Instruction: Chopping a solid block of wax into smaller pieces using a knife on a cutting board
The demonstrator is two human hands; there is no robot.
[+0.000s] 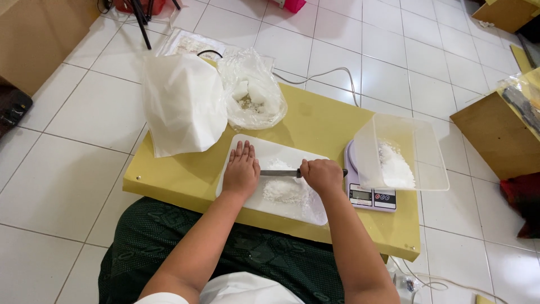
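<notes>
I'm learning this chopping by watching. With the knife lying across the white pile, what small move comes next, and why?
Probably press the knife down through the white pile: the left hand lies flat on the blade's tip end, the right hand grips the handle, and lumps remain on the cutting board.

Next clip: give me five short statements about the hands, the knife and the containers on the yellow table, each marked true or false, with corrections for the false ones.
1. The right hand grips a knife by its handle. True.
2. The left hand holds a spoon. False: it lies flat, palm down, on the knife's blade over the white cutting board.
3. A clear plastic container sits on the kitchen scale with white crumbled material inside. True.
4. The cutting board is bare. False: a pile of white crumbs lies on it, under and near the blade.
5. The clear plastic bag with white chunks stands on the floor. False: it stands on the yellow table, beside a white bag.
</notes>
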